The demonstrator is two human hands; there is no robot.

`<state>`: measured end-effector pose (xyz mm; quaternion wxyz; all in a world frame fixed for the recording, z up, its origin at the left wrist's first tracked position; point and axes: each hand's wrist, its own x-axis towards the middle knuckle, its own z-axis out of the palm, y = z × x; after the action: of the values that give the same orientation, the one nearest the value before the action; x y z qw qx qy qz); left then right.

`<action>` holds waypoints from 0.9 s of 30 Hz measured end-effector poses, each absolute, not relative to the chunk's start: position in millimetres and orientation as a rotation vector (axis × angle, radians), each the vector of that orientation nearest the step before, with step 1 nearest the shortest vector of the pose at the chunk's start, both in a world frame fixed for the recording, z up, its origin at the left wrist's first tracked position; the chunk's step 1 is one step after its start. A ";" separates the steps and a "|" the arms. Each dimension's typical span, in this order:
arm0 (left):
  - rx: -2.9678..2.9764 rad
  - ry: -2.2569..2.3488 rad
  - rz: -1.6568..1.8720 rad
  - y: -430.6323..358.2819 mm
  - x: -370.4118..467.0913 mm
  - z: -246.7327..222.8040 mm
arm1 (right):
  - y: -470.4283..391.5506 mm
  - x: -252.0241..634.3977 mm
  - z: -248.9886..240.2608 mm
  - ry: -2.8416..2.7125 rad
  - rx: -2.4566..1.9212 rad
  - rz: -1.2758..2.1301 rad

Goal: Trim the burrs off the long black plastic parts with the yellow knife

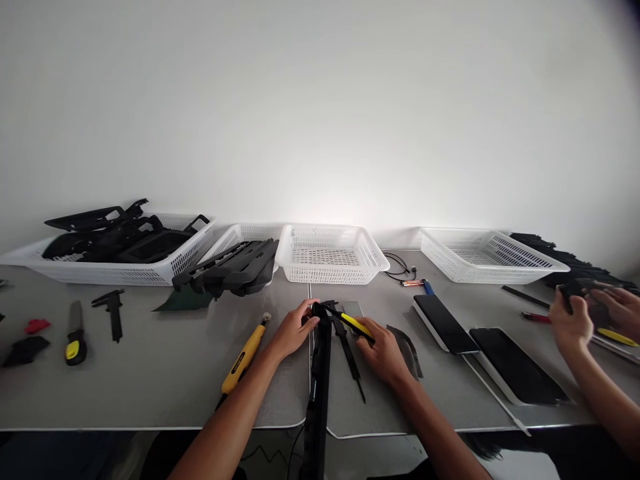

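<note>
A long black plastic part [319, 393] runs from mid-table down past the front edge. My left hand [296, 328] has its fingers closed on the part's far end. In my right hand [383, 352] is a yellow-and-black knife [356, 325], its tip at that same end of the part. Black calipers [346, 347] lie between the part and my right hand. A yellow power tool [245, 357] rests left of my left forearm. Beside my right hand lies a dark grey curved piece [407, 350].
White baskets line the wall: one with black parts [165, 272], one under stacked black pieces [240, 267], a middle one [333, 275] and a right one [493, 272]. Two dark-screened devices [445, 323] lie right. Another person's hands [573, 323] work at far right.
</note>
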<state>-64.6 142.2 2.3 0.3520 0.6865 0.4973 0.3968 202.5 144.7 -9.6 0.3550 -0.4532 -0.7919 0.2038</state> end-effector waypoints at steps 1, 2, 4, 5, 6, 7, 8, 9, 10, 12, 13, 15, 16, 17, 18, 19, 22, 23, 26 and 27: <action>1.778 1.291 1.022 142.3 -64.6 1.5 | 144.9 202.5 -9.6 -2.055 -1.160 0.529; 1.776 1.292 1.020 142.4 -64.6 0.8 | 145.2 202.6 -9.8 -2.070 -1.147 0.532; 1.767 1.289 1.025 142.5 -64.3 0.2 | 146.1 202.9 -10.7 -2.082 -1.142 0.528; 1.763 1.290 1.029 142.6 -64.1 0.3 | 146.6 203.2 -11.4 -2.071 -1.153 0.522; 1.761 1.293 1.033 142.5 -63.9 0.6 | 147.1 203.4 -12.1 -2.053 -1.168 0.514; 1.759 1.297 1.036 142.4 -63.7 1.2 | 147.4 203.6 -12.6 -2.035 -1.176 0.505; 1.759 1.300 1.038 142.3 -63.6 1.8 | 147.5 203.8 -13.0 -2.027 -1.175 0.498; 1.759 1.299 1.040 142.2 -63.5 2.4 | 147.4 203.8 -13.1 -2.031 -1.163 0.494; 1.759 1.295 1.042 142.0 -63.4 2.9 | 147.0 203.8 -12.9 -2.046 -1.145 0.492; 1.761 1.286 1.043 141.8 -63.4 3.6 | 145.8 203.5 -11.6 -2.077 -1.111 0.488; 1.763 1.284 1.043 141.6 -63.4 3.8 | 145.1 203.3 -10.7 -2.085 -1.101 0.486; 1.763 1.280 1.041 141.4 -63.2 4.0 | 144.0 202.8 -9.1 -2.091 -1.086 0.483; 1.759 1.276 1.039 141.2 -63.0 4.1 | 143.6 202.5 -8.5 -2.093 -1.077 0.483; 1.751 1.273 1.037 141.1 -62.7 4.1 | 143.3 202.3 -8.1 -2.094 -1.067 0.485; 1.743 1.275 1.037 140.9 -62.4 4.2 | 143.1 202.0 -7.9 -2.095 -1.059 0.488; 1.733 1.286 1.037 140.8 -62.0 4.4 | 142.9 201.7 -7.7 -2.097 -1.052 0.494; 1.699 1.341 1.038 140.4 -60.9 5.1 | 142.1 200.8 -6.9 -2.106 -1.045 0.521; 1.686 1.349 1.037 140.4 -60.6 5.3 | 141.7 200.6 -6.3 -2.110 -1.041 0.532; 1.651 1.325 1.040 141.0 -60.5 4.8 | 140.5 200.0 -4.6 -2.122 -1.024 0.559; 1.642 1.314 1.044 141.5 -60.6 4.1 | 140.3 199.9 -4.3 -2.124 -1.019 0.567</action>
<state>-60.6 141.5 4.1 0.3865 0.6452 0.5160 0.4100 199.9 140.3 -4.3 0.3513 -0.3938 -0.8207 0.2191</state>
